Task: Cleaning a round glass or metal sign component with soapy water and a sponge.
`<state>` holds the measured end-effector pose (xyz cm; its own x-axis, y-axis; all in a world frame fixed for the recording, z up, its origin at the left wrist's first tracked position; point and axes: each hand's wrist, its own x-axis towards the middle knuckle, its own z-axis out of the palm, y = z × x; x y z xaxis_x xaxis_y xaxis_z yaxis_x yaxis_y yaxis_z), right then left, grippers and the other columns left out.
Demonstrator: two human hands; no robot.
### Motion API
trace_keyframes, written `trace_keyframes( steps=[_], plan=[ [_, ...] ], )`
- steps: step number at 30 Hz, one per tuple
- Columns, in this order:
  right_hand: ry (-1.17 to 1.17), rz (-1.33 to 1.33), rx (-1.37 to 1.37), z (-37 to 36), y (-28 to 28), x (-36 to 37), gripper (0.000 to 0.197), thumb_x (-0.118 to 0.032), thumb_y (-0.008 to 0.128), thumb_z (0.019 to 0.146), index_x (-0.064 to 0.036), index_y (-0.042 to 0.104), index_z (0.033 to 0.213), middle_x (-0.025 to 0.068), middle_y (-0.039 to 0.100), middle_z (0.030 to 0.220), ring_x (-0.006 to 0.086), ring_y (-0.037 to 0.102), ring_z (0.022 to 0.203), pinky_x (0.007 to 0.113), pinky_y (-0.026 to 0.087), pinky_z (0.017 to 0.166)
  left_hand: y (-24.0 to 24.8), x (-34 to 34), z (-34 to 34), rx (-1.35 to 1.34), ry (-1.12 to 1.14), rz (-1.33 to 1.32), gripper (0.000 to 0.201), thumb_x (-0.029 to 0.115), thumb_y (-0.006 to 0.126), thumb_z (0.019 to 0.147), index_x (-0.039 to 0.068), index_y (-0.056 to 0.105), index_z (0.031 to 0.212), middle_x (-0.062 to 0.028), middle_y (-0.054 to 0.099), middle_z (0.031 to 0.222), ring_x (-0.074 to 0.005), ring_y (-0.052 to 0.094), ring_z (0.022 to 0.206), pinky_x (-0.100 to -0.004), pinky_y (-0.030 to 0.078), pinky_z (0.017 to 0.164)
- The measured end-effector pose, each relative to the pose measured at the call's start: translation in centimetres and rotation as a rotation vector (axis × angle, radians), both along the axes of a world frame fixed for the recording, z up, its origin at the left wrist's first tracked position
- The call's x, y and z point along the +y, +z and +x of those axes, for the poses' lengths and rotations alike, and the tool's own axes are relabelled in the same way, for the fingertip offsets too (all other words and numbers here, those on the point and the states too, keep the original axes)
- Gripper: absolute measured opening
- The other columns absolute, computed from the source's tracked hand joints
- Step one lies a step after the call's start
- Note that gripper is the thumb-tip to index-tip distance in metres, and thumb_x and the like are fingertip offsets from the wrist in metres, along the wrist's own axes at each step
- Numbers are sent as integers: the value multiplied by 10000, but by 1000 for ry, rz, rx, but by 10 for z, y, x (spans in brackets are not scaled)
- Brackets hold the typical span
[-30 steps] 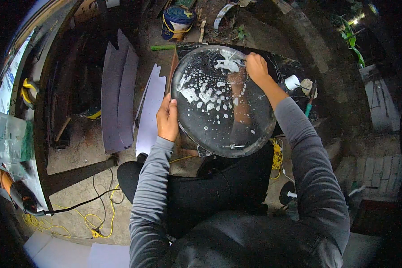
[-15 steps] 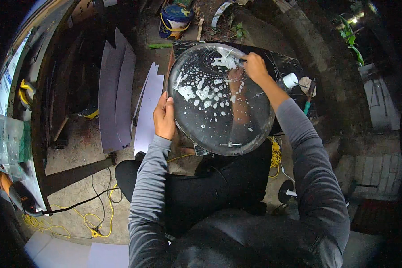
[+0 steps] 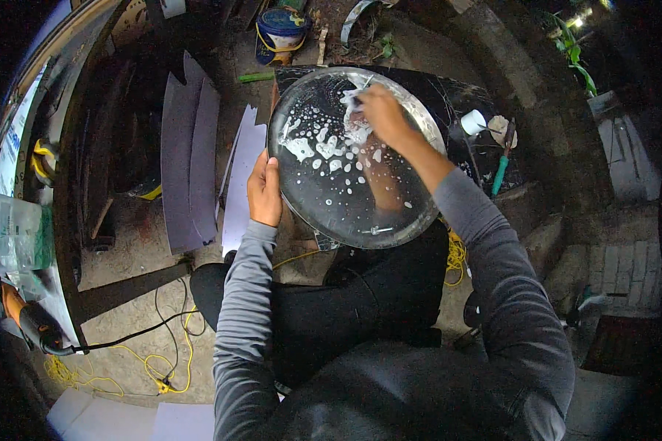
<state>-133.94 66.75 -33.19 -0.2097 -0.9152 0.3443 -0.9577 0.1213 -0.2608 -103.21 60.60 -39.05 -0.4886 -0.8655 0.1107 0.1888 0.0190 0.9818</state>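
A large round dark disc [image 3: 324, 206] with a glossy, reflective face leans over my lap, resting against a black marbled board [image 3: 467, 99]. White foamy patches [image 3: 299, 150] and drops are scattered over its upper and middle part. A small metal fitting [image 3: 377, 231] shows near its lower edge. My left hand [image 3: 265, 192] grips the disc's left rim, thumb on the face. Bent over the upper right of the face is my right hand [image 3: 384, 116], blurred, its fingers closed at the foam; what they hold is hidden.
A white cup [image 3: 473, 122] and a teal-handled tool [image 3: 500, 175] lie right of the disc. Beyond it stands a blue bucket [image 3: 281, 37]. Grey panels [image 3: 187, 162] stand at left. A yellow cord [image 3: 187, 353] and an orange-black power tool [image 3: 33, 320] are at lower left.
My right hand has moved left and slightly down across the disc, and the foam under it is spread further down. My left hand keeps its hold on the rim. The view has shifted slightly.
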Motion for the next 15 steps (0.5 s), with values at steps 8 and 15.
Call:
trace_keyframes(
  steps=[8,15],
  plan=[
    [-241,20,166,-5,-9,-7,188,-67,547,910,30,708,929,212,628,922,362,619,963,459,508,814,6,1,5,-71,19,-45,421,230,463,1048,-56,526,1350,-116,647,1222,-159,574,1107,-278,430,971],
    [-218,68,47,-10,-9,-6,208,-37,576,847,-38,749,963,206,654,1001,371,634,1000,438,532,844,-5,1,2,-25,11,-41,412,228,468,1044,-63,540,1326,-114,654,1196,-163,579,1086,-285,436,960]
  ],
)
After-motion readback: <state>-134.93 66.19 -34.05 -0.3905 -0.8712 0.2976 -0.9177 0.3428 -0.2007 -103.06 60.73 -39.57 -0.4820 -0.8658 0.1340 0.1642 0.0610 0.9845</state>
